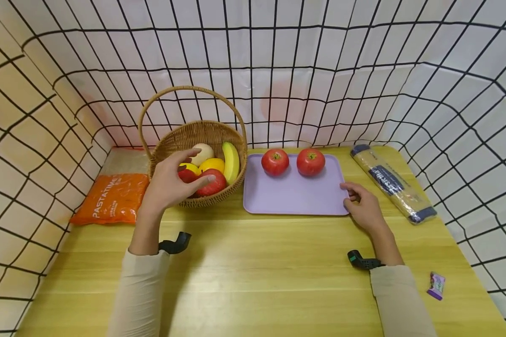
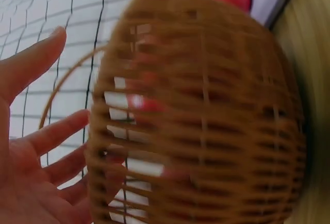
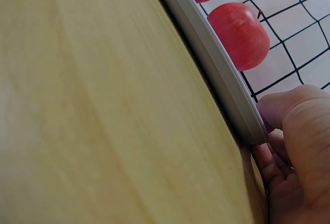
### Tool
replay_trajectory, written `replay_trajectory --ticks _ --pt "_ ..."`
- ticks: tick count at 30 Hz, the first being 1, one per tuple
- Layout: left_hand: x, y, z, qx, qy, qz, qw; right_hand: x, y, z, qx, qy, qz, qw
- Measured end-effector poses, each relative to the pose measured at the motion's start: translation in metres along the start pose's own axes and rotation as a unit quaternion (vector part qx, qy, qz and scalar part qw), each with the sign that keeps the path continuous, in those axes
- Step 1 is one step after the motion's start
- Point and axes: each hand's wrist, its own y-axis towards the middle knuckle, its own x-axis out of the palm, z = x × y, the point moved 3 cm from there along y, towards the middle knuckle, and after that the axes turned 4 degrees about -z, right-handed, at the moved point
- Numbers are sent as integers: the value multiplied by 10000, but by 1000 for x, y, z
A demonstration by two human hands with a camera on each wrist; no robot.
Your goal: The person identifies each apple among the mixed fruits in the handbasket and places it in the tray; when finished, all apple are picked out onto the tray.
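Note:
My left hand (image 1: 167, 181) hovers over the front left of a wicker basket (image 1: 168, 140), thumb and fingers spread, holding nothing. In the basket lie a red apple (image 1: 212, 183), a banana (image 1: 231, 162), a yellow-orange fruit (image 1: 212, 165), a pale round fruit (image 1: 203, 152) and other fruit partly hidden by the hand. The left wrist view has the blurred basket side (image 2: 206, 110) beside open fingers. At the right edge of a lilac tray (image 1: 295, 196), my right hand (image 1: 366, 208) pinches the rim, thumb on top. Two red apples (image 1: 275, 162) (image 3: 238, 35) sit along the tray's back.
An orange pasta bag (image 1: 114, 199) lies left of the basket. Right of the tray is a long clear packet with a blue label (image 1: 388, 180). A small purple wrapped sweet (image 1: 436, 285) lies at the front right. Black wire mesh (image 1: 295, 70) encloses the table's back and sides.

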Motion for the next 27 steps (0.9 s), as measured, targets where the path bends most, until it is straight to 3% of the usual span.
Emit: replay_trajectory --ticks 6,10,21,27 --pt "-8 -1 -14 -198 639 -258 9974 1 0 0 18 16 10 10000" --pt "-12 -2 -20 -164 960 -462 9942 0 0 0 -23 55 12 10000" --pt "-19 -1 -27 -2 966 -924 9910 -1 -1 0 -162 107 156 9997" --pt "-18 0 -30 95 1188 -1188 9857 1 -1 1 -143 73 150 9998"
